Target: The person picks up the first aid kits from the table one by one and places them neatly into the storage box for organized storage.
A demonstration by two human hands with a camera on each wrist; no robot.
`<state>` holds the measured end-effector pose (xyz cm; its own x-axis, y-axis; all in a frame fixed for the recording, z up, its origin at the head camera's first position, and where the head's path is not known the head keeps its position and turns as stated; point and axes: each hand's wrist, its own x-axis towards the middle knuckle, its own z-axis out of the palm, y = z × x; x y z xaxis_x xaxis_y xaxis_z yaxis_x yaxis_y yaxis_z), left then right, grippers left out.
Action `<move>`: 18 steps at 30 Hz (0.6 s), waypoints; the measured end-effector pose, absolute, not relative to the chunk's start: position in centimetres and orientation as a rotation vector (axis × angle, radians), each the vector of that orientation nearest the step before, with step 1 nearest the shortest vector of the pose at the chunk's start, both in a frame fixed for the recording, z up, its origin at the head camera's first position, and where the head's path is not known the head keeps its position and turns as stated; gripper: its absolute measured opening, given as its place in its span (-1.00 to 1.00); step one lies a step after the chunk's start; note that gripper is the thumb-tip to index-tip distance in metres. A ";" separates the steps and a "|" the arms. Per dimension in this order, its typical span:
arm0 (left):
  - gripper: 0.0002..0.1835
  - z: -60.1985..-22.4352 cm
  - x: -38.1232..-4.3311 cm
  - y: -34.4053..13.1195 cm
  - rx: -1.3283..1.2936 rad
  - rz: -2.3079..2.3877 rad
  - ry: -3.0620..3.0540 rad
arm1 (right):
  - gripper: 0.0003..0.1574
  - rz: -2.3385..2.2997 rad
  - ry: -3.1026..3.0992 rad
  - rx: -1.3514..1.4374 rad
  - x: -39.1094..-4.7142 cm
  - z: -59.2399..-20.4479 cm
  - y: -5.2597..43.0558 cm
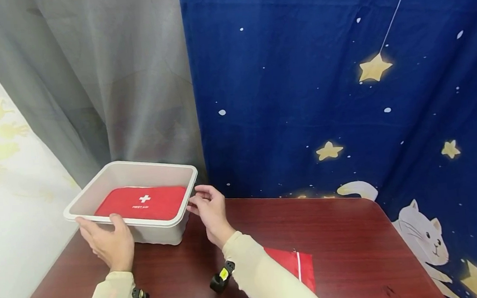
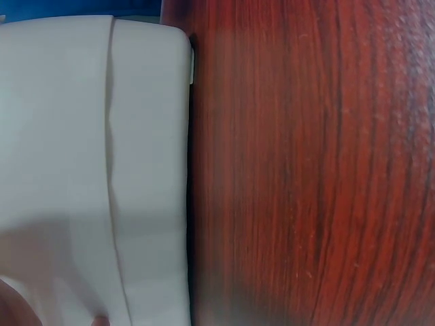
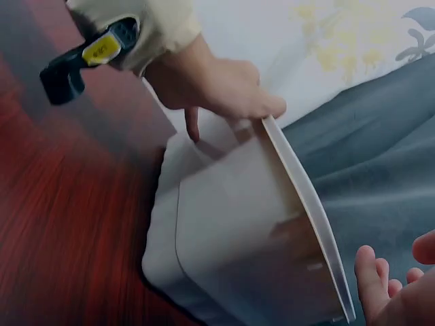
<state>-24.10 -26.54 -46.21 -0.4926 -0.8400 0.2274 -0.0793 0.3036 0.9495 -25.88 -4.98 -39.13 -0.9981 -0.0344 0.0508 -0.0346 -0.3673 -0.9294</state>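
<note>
A pale grey plastic bin (image 1: pixel 153 231) stands at the back left of the table. Inside it lies a red first aid pouch (image 1: pixel 163 202) with a white cross and lettering facing up. My left hand (image 1: pixel 110 243) grips the bin's front rim near the left corner, thumb over the edge and another finger against the outer wall. Beside the right rim is my right hand (image 1: pixel 212 215), its fingers loosely bent and spread. The right wrist view shows the right hand's fingers (image 3: pixel 368 275) just off that rim, holding nothing.
Under my right forearm, a red cloth item (image 1: pixel 306 266) with a white stripe lies on the dark red wooden table (image 1: pixel 344 238). Grey curtain (image 1: pixel 146 81) hangs behind the bin; a blue starry curtain (image 1: pixel 280 95) runs along the back. A white patterned surface (image 1: pixel 13 192) borders the left side.
</note>
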 end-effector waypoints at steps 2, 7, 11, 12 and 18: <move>-0.15 -46.2 -24.0 -26.6 0.826 -1.259 -1.811 | -0.67 2.602 -1.766 0.099 -26.0 -39.3 -4.4; -0.15 -46.2 -23.9 -26.6 0.832 -1.276 -1.815 | -0.66 2.540 -1.845 0.093 -26.4 -39.7 -3.1; -0.15 -46.2 -23.9 -26.6 0.834 -1.281 -1.816 | -0.64 2.474 -1.918 0.088 -26.8 -40.3 -1.8; -0.15 -46.2 -23.9 -26.6 0.834 -1.282 -1.816 | -0.65 2.455 -1.943 0.091 -26.9 -40.4 -1.4; -0.15 -46.1 -23.9 -26.6 0.826 -1.285 -1.819 | -0.61 2.374 -2.050 0.043 -27.1 -41.1 1.2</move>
<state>-23.94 -26.62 -46.11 -0.5122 -0.8334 0.2074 -0.0828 0.2883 0.9540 -27.07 1.25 -41.12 -0.9996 -0.0143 0.0242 -0.0219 -0.1461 -0.9890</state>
